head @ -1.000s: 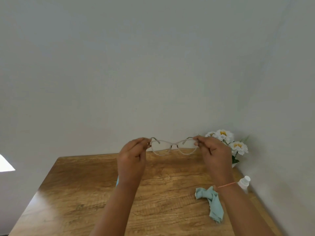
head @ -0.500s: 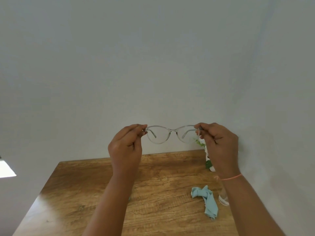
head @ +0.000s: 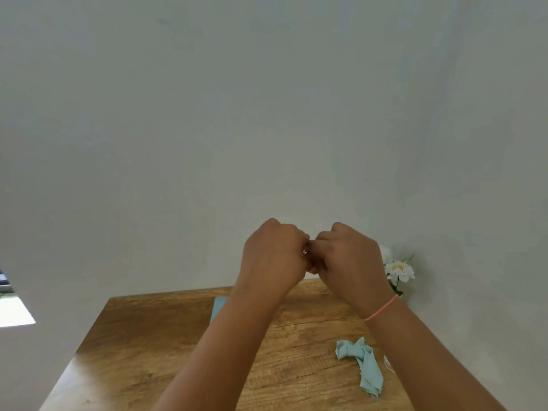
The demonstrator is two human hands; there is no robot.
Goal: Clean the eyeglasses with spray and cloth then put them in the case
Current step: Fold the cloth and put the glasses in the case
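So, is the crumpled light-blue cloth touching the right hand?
Apart. Head view: crumpled light-blue cloth lies on the wooden table; right hand is raised above.

Saw of eyeglasses only a small glint between curled left hand and right hand; could not tell fold or grip. Could not identify pale blue item behind left forearm near far edge of bench, nor pale sliver beside right forearm. Noted flowers partly masked by right wrist, and near edge cut off by frame bottom.
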